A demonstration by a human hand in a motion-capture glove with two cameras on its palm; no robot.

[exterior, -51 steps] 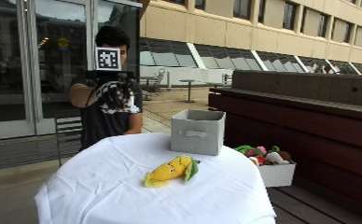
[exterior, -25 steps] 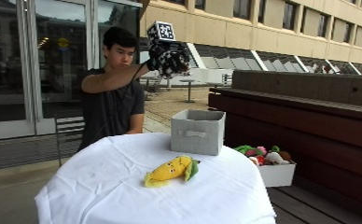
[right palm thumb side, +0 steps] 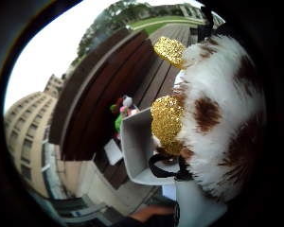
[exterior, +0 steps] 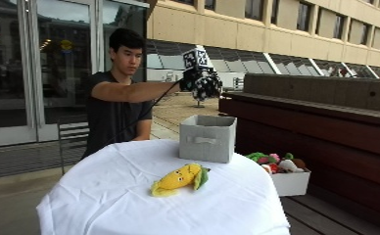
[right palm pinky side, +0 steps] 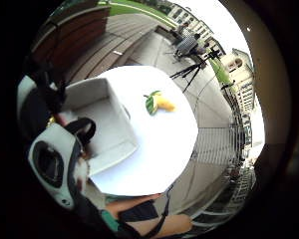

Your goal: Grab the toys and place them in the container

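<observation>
Holding a white plush toy (right palm thumb side: 217,109) with brown patches and glittery gold ears, the gloved right hand (exterior: 201,84) is raised in the air above the grey fabric container (exterior: 207,137). Its fingers are curled round the toy, which fills much of the thumb side palm view and shows only as a dark speckled bundle from outside. The container stands open-topped near the far edge of the round worktop (exterior: 111,196) (draped in a white cloth), and its inside looks bare from the little finger side palm view. A yellow corn plush (exterior: 177,178) with green leaves lies on the cloth nearer the front, well apart from the container. Beside the worktop, on the wooden bench, sits a white bin (exterior: 288,181) heaped with more colourful toys (exterior: 276,162)
</observation>
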